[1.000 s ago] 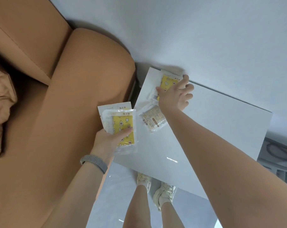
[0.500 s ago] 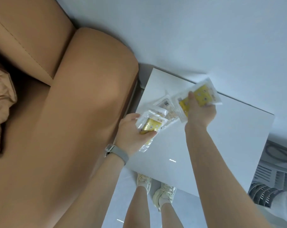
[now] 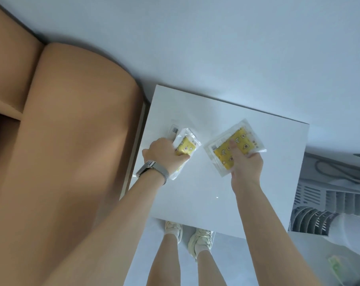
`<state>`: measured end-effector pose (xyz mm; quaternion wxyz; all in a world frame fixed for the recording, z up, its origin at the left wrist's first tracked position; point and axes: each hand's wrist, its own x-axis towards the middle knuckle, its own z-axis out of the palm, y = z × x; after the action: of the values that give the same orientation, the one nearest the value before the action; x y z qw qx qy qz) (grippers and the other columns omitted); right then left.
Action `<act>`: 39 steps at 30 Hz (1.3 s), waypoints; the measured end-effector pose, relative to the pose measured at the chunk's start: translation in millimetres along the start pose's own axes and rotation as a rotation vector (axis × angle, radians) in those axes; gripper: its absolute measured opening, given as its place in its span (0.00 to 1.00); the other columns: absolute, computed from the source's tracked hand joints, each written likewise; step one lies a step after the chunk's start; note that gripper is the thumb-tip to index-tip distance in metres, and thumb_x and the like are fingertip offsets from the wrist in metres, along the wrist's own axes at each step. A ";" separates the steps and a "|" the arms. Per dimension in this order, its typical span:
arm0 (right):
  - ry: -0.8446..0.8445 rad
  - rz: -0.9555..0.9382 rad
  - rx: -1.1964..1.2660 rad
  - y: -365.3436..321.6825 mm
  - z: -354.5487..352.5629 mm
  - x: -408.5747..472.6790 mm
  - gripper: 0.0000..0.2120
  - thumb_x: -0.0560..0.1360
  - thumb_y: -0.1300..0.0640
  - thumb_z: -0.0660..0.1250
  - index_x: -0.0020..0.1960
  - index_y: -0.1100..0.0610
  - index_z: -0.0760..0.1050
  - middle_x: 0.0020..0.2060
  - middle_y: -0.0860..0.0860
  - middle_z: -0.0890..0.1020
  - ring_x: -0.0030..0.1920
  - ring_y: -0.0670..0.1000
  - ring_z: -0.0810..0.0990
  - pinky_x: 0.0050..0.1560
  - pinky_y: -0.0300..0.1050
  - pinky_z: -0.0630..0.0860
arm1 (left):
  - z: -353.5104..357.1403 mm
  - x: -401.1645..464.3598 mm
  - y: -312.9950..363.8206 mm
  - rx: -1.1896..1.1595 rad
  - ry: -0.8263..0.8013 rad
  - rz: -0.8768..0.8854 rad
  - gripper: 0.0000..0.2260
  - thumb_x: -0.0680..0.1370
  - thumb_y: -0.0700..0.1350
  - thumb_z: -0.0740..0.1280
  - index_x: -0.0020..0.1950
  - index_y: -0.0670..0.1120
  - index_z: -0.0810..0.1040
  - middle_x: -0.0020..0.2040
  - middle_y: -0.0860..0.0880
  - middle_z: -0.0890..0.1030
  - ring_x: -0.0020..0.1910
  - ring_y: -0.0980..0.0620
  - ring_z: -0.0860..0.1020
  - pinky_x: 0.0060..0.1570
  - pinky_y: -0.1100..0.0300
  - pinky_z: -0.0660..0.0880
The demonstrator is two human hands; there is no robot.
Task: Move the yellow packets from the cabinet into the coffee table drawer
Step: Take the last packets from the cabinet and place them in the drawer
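Over the white cabinet top point(image 3: 206, 195), my left hand point(image 3: 164, 152) grips a small bunch of clear packets with yellow printed inserts point(image 3: 185, 146). One more packet point(image 3: 173, 130) lies partly under that bunch, only its white end showing. My right hand point(image 3: 246, 165) holds another yellow packet point(image 3: 233, 146), thumb across its front and fingers behind. The coffee table drawer is out of view.
A tan sofa arm point(image 3: 76, 141) stands close on the left of the cabinet. To the right sits a grey slatted appliance point(image 3: 319, 207) with a dark cable above it. My legs and pale shoes point(image 3: 187, 234) stand at the cabinet's near edge on a pale floor.
My right hand lifted a packet off the far part of the cabinet top and drew it nearer and rightward. My left hand carried its packets from beside the sofa to over the cabinet top.
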<state>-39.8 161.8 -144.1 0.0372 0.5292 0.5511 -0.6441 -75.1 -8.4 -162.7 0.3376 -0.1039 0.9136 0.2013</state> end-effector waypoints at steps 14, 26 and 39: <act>-0.860 0.246 0.260 -16.6 -38.7 -27.9 0.40 0.68 0.38 0.72 0.70 0.64 0.70 0.66 0.62 0.76 0.66 0.60 0.75 0.64 0.56 0.75 | 6.9 -59.1 34.9 -1.733 -0.884 0.101 0.20 0.59 0.53 0.83 0.49 0.50 0.86 0.50 0.49 0.85 0.51 0.51 0.83 0.56 0.52 0.79; -0.906 0.196 0.203 -1.8 -65.1 -28.9 0.38 0.72 0.35 0.65 0.75 0.56 0.65 0.70 0.58 0.73 0.70 0.59 0.72 0.68 0.59 0.70 | 5.5 -78.3 57.5 -1.377 -0.631 0.100 0.11 0.69 0.44 0.77 0.51 0.46 0.84 0.49 0.45 0.85 0.47 0.47 0.84 0.45 0.54 0.81; -0.346 0.081 0.213 -51.4 -140.2 -79.3 0.21 0.65 0.50 0.71 0.57 0.55 0.76 0.43 0.50 0.85 0.40 0.49 0.85 0.35 0.44 0.81 | -38.2 -154.8 60.3 -1.261 -0.316 -0.105 0.15 0.69 0.42 0.74 0.55 0.44 0.82 0.50 0.43 0.85 0.48 0.44 0.84 0.49 0.48 0.81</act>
<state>52.2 244.5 -28.8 0.1010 0.4334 0.4438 -0.7778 -0.6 37.3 -16.4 0.3515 -0.2957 0.5533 0.6949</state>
